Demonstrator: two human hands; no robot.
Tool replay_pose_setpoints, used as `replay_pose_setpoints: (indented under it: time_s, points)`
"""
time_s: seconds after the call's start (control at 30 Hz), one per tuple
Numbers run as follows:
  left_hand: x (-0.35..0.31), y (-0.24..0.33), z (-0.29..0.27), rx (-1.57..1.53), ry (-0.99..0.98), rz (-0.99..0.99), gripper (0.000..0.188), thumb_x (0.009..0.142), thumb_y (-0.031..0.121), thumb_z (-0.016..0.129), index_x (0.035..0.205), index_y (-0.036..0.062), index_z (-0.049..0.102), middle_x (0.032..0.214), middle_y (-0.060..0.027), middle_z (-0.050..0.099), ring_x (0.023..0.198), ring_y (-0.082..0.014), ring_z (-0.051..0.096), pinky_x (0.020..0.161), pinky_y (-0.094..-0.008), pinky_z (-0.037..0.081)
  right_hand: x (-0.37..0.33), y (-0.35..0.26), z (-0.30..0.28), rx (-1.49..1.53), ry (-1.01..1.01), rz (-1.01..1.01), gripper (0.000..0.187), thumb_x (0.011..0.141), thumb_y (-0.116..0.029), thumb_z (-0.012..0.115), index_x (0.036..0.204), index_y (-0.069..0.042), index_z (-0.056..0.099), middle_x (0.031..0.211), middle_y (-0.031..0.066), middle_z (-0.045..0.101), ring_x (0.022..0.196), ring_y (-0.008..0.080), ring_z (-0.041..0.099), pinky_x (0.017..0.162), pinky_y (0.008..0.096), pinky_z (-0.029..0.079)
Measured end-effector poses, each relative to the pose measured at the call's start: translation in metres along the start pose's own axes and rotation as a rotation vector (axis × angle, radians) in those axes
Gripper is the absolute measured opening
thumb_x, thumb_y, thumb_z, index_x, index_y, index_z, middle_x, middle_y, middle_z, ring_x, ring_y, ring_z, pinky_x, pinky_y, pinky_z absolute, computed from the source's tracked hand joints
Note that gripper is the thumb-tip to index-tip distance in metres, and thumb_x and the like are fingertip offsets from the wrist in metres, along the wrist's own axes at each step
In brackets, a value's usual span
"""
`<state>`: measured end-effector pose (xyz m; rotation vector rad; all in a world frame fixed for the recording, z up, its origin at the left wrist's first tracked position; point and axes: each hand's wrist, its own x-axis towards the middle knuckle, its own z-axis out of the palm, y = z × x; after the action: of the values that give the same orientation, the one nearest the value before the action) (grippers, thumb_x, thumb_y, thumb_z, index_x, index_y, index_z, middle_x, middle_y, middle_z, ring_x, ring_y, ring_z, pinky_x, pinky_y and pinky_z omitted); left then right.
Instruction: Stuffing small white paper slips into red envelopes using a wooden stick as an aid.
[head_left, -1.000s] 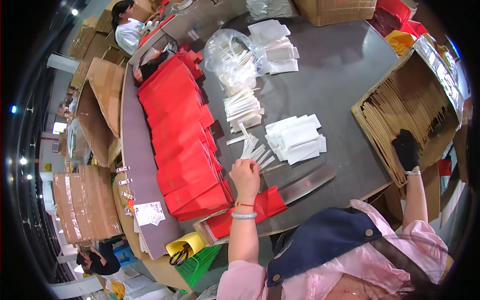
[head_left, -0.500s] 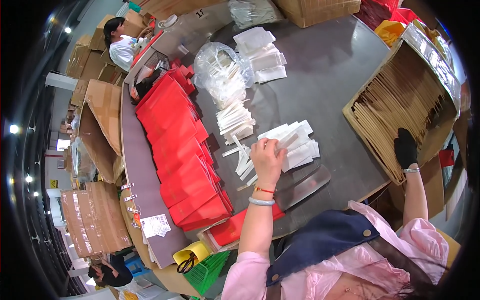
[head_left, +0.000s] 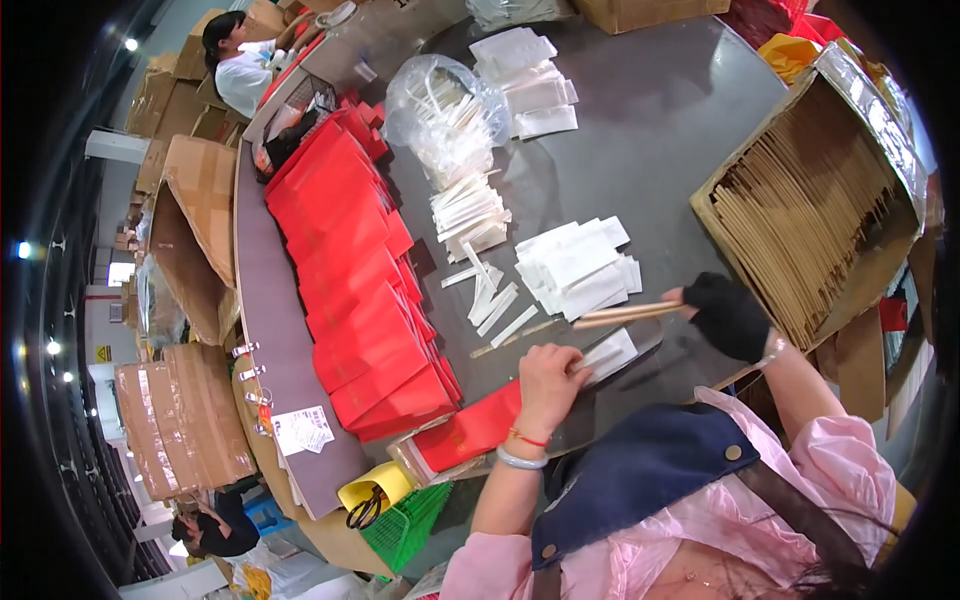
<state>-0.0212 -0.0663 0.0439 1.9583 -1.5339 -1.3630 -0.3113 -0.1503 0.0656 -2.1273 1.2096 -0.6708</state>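
My left hand (head_left: pixel 550 385), bare with a bracelet at the wrist, has its fingers closed on a small white packet (head_left: pixel 612 352) near the table's front edge. Just left of that hand lies a red paper sleeve (head_left: pixel 470 428). My right hand (head_left: pixel 732 318) wears a black fingerless glove and pinches a few thin tan sticks (head_left: pixel 628 314), which point left over the table. Beyond both hands sits a pile of white packets (head_left: pixel 575 262). On the right, a tilted cardboard box (head_left: pixel 730 245) holds a dense row of similar tan sticks.
Red paper sleeves (head_left: pixel 345 285) overlap in a long row along the left. Nearby are a clear plastic bag (head_left: pixel 425 115) of white strips, loose white strips (head_left: pixel 490 295) and more packets (head_left: pixel 530 85). A yellow holder (head_left: pixel 385 483) with scissors hangs at the front-left edge. Co-workers (head_left: pixel 240 65) are farther off.
My right hand has left the box and come left over the table with tan sticks. My left hand has moved from the packet pile toward me with a white packet.
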Motion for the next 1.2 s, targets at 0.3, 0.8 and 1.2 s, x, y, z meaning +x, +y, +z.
replay_pose_setpoints:
  time_s: [0.3, 0.8, 1.2]
  points:
    - [-0.043, -0.050, 0.015, 0.396, 0.471, 0.344, 0.068, 0.058, 0.024, 0.086, 0.119, 0.0041, 0.062, 0.120, -0.0101, 0.055, 0.111, -0.0344, 0.048, 0.098, -0.0445, 0.039, 0.002, 0.007, 0.076, -0.185, -0.315, -0.199, 0.019, 0.084, -0.027, 0.067, 0.101, -0.019, 0.069, 0.082, 0.0117, 0.062, 0.074, 0.0319, 0.062, 0.064, 0.0442, 0.050]
    - [-0.019, -0.010, 0.008, 0.495, 0.334, 0.498, 0.049, 0.070, 0.018, 0.074, 0.118, 0.0160, 0.062, 0.112, -0.0121, 0.055, 0.103, -0.0333, 0.053, 0.086, -0.0447, 0.045, 0.019, -0.049, 0.099, 0.129, -0.294, -0.177, 0.046, 0.066, -0.027, 0.078, 0.105, -0.008, 0.061, 0.102, 0.0128, 0.060, 0.099, 0.0285, 0.059, 0.086, 0.0411, 0.044]
    - [-0.035, -0.018, -0.139, 0.764, 0.730, 0.353, 0.028, 0.065, 0.003, 0.072, 0.092, 0.0046, 0.066, 0.122, -0.0197, 0.053, 0.114, -0.0384, 0.049, 0.097, -0.0458, 0.043, 0.022, -0.040, 0.028, -0.197, -0.105, -0.098, 0.060, 0.056, -0.030, 0.085, 0.103, -0.008, 0.057, 0.100, 0.0119, 0.058, 0.096, 0.0348, 0.056, 0.089, 0.0450, 0.041]
